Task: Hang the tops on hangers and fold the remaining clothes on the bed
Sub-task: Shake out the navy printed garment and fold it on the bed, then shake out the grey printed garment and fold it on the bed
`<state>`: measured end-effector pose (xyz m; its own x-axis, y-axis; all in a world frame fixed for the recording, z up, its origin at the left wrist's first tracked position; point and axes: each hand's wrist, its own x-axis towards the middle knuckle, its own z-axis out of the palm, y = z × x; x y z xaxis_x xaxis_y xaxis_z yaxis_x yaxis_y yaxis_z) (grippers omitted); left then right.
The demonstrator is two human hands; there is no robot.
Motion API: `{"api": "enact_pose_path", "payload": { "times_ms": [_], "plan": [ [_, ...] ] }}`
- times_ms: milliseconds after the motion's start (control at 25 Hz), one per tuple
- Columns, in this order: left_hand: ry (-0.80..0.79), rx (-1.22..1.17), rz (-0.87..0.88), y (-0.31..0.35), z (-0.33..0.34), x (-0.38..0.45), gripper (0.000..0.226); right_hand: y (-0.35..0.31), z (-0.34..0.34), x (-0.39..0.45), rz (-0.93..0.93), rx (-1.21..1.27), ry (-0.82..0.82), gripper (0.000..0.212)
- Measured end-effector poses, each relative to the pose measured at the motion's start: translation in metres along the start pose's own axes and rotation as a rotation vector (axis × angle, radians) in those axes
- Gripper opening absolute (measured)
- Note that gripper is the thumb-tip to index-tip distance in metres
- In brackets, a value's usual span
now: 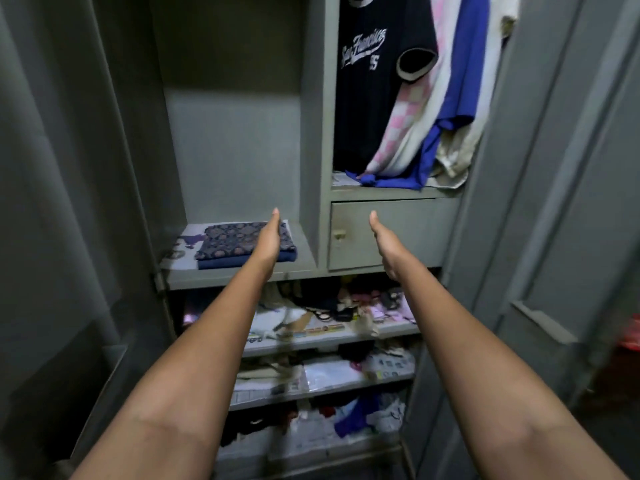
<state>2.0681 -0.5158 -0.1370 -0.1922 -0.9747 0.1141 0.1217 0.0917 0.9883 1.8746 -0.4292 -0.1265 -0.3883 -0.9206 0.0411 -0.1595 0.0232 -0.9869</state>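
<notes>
Grey wardrobe [313,133] interior fills the view, doors open. Hanging tops, a navy jersey [375,81] in front, are cut off at the top edge, hangers unseen. Left of them, folded patterned cloth [239,242] lies on a shelf [242,275]. Below, the lower shelves' contents blur together. Left hand [270,240] and right hand [386,242] reach forward flat, fingers extended, holding nothing; the left overlaps the cloth, contact unclear.
</notes>
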Motion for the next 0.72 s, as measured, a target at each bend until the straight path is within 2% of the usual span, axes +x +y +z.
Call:
{"api": "enact_pose_path", "payload": {
  "times_ms": [120,240,400,480,600,720],
  "plan": [
    [-0.142,-0.018,0.009,0.01,0.049,-0.027,0.056,-0.001,-0.052,-0.047,-0.026,-0.009,0.087,0.073],
    [-0.307,-0.044,-0.023,0.009,0.103,-0.062,0.054,0.007,-0.105,-0.108,-0.059,0.06,0.236,0.063],
    [-0.532,-0.054,-0.062,0.014,0.168,-0.13,0.054,0.016,-0.163,-0.21,0.026,0.092,0.462,0.062],
    [-0.641,-0.085,-0.101,0.018,0.198,-0.17,0.053,0.019,-0.187,-0.262,0.056,0.121,0.595,0.053],
    [-0.867,-0.078,-0.15,0.025,0.241,-0.243,0.052,0.02,-0.225,-0.34,0.08,0.137,0.741,0.051],
    [-1.057,-0.111,-0.174,0.033,0.279,-0.312,0.05,0.027,-0.266,-0.412,0.137,0.053,0.908,0.065]
  ]
}}
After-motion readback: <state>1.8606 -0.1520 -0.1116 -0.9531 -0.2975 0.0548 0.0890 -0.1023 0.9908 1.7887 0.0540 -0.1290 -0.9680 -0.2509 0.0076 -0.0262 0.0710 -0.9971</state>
